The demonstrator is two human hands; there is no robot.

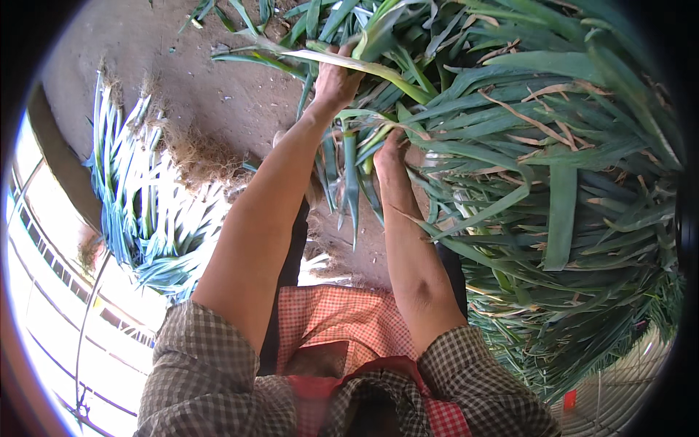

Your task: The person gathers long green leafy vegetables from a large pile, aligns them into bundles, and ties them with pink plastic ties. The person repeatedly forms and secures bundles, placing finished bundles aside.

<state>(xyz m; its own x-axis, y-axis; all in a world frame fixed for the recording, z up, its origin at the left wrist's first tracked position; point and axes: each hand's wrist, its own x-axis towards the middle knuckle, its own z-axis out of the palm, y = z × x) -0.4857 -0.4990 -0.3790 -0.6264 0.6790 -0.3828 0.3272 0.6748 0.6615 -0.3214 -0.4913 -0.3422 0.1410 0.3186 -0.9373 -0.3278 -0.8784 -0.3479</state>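
Note:
My left hand (334, 82) reaches out at the upper middle, its fingers closed around a leek (371, 41) with pale green leaves. One long, partly whitened leaf (349, 61) lies across the knuckles. Closer to me, my right hand (392, 146) is curled on green leek leaves (377, 134) at the left edge of a big heap; its fingertips are partly hidden. Below and between the hands, several loose leaf ends (349, 169) hang over the ground. The large heap of leeks (508, 180), leaves towards me, has some dry brown tips.
On the left lies a pile of cleaned leeks (158, 207) with white shanks and brown roots (205, 155). Leaf scraps (235, 19) are scattered on the bare dirt floor (218, 93). A metal frame (87, 317) stands at the bright left edge. A red checked apron (338, 311) covers my lap.

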